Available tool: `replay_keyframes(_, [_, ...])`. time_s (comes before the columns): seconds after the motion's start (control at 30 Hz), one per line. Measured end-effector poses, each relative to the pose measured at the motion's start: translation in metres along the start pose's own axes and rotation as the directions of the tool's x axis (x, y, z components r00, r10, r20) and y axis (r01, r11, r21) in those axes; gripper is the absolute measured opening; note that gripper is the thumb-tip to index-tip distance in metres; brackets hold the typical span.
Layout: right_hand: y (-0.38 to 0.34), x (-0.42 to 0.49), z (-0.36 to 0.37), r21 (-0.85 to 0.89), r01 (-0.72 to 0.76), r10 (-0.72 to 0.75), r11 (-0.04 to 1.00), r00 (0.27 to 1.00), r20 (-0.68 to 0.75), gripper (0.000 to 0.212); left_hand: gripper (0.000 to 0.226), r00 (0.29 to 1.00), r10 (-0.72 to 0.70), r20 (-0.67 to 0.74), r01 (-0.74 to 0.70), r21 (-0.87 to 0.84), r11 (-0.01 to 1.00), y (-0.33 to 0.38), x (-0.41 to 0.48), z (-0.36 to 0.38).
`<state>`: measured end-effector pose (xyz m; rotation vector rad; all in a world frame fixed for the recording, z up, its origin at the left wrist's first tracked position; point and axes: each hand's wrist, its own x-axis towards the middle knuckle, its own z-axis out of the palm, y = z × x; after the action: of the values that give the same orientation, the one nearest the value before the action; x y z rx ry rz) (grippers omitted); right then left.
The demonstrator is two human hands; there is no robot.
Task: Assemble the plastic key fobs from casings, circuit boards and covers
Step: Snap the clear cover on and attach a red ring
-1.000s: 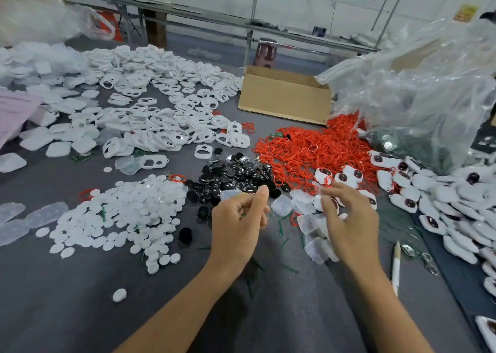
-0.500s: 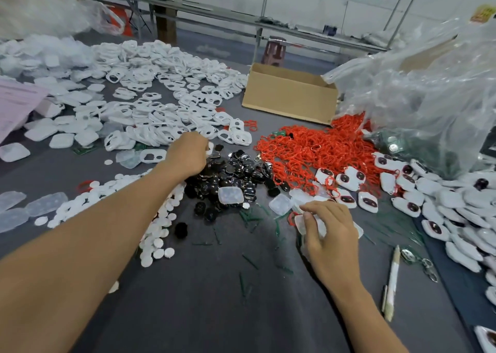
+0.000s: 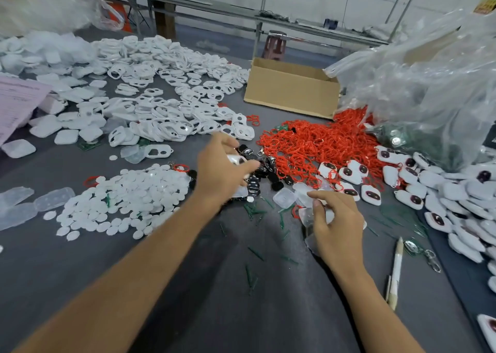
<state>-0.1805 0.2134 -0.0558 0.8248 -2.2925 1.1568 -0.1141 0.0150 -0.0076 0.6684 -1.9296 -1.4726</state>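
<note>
My left hand [image 3: 221, 169] hovers over the heap of black inserts [image 3: 268, 171] and grips a white casing [image 3: 236, 160] between thumb and fingers; motion blur hides the details. A big spread of white casings [image 3: 161, 111] lies behind it. My right hand [image 3: 336, 225] rests low on the grey table [image 3: 241, 285], its curled fingers pinching a clear cover [image 3: 307, 214] from the small cluster of clear covers [image 3: 284, 197]. Finished white fobs [image 3: 429, 191] with dark windows lie at the right.
Red rings [image 3: 308, 143] are heaped behind the covers, white discs [image 3: 128, 194] lie at the left. A cardboard box [image 3: 291, 89] and a large plastic bag [image 3: 429, 79] stand at the back right. A pen [image 3: 396, 272] and green slivers lie near my right arm.
My left hand reached out to the white casings, then drew back toward the black heap with a casing in it. My right hand went down to the clear covers and stayed there.
</note>
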Motion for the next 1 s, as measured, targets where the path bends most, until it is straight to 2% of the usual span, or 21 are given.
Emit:
replay_keyframes(0.07, [0.0,0.0,-0.001,0.003,-0.044,0.044,0.999,0.999,-0.003,0.022,0.031,0.993,-0.107,0.053,0.117,-0.268,0.956,0.0,-0.027,0.017])
replay_keyframes(0.1, [0.0,0.001,-0.001,0.001,-0.065,0.065,0.998,0.998,-0.009,0.022,0.025,0.985,-0.153,0.081,0.172,-0.342,0.924,0.0,-0.039,0.025])
replay_keyframes(0.2, [0.002,0.014,-0.001,-0.063,-0.095,0.094,0.993,0.995,-0.014,0.02,0.012,0.969,-0.19,0.157,0.24,-0.429,0.871,-0.007,-0.062,0.041])
replay_keyframes(0.27, [0.004,0.034,0.0,-0.174,-0.102,0.112,0.979,0.993,0.047,0.019,0.014,0.978,-0.152,0.143,0.199,-0.427,0.882,-0.013,-0.068,0.045])
replay_keyframes(0.37, [0.003,0.065,0.007,-0.337,-0.064,0.138,0.939,0.97,0.202,0.022,0.019,1.0,-0.006,0.029,0.014,-0.288,0.957,-0.018,-0.075,0.043])
replay_keyframes(0.43, [-0.001,0.077,0.017,-0.466,0.024,0.162,0.885,0.921,0.355,0.022,0.019,0.999,0.028,0.026,-0.018,-0.341,0.94,-0.017,-0.08,0.042])
replay_keyframes(0.5, [-0.007,0.083,0.027,-0.566,0.098,0.201,0.819,0.875,0.441,0.019,0.022,0.999,0.027,0.034,-0.013,-0.359,0.933,-0.017,-0.083,0.043])
replay_keyframes(0.67, [-0.01,0.085,0.033,-0.559,0.075,0.197,0.826,0.891,0.41,0.019,0.019,0.999,0.039,0.023,-0.031,-0.29,0.956,-0.02,-0.081,0.044])
replay_keyframes(0.83, [-0.003,0.078,0.024,-0.504,0.057,0.151,0.862,0.919,0.363,0.011,0.015,0.999,0.039,-0.015,-0.042,-0.366,0.93,-0.019,-0.075,0.044])
replay_keyframes(1.0, [0.002,0.081,0.013,-0.382,-0.014,0.103,0.924,0.972,0.212,0.011,0.024,0.999,0.017,-0.031,-0.028,-0.393,0.919,-0.02,-0.072,0.044])
